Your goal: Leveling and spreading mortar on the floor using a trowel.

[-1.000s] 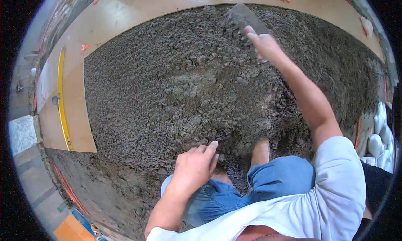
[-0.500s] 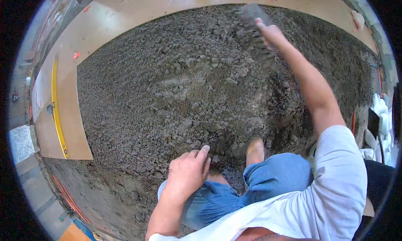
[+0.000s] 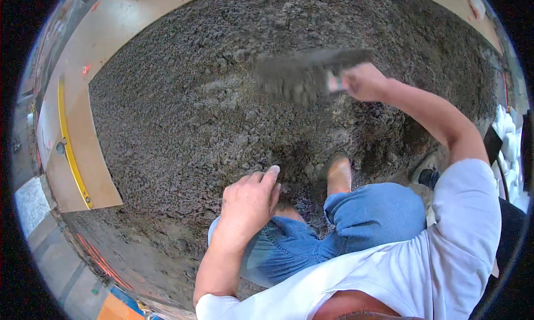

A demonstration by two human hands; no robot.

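A broad bed of dark, crumbly mortar (image 3: 167,119) fills the middle of the view. Over it, my right hand (image 3: 364,82) is closed round the handle of a trowel (image 3: 334,82). The blade is smeared by motion, with loose grey mortar on or around it. My left hand (image 3: 248,202) rests at my left knee, holding nothing, its thumb apart from the loosely bent fingers. Just past that knee is the near edge of the mortar. On the beige slab at the left lies a long yellow spirit level (image 3: 68,139).
Large beige slabs (image 3: 128,19) border the mortar at the left and far side. An orange clip (image 3: 86,69) sits on the left slab. White bags (image 3: 506,133) are stacked at the right. Orange lines (image 3: 97,259) run along the lower left. My bare foot (image 3: 339,175) stands on the mortar.
My right hand has swept the trowel from the far edge of the mortar back toward me and left. My left hand stays at the knee. The whole view has shifted slightly.
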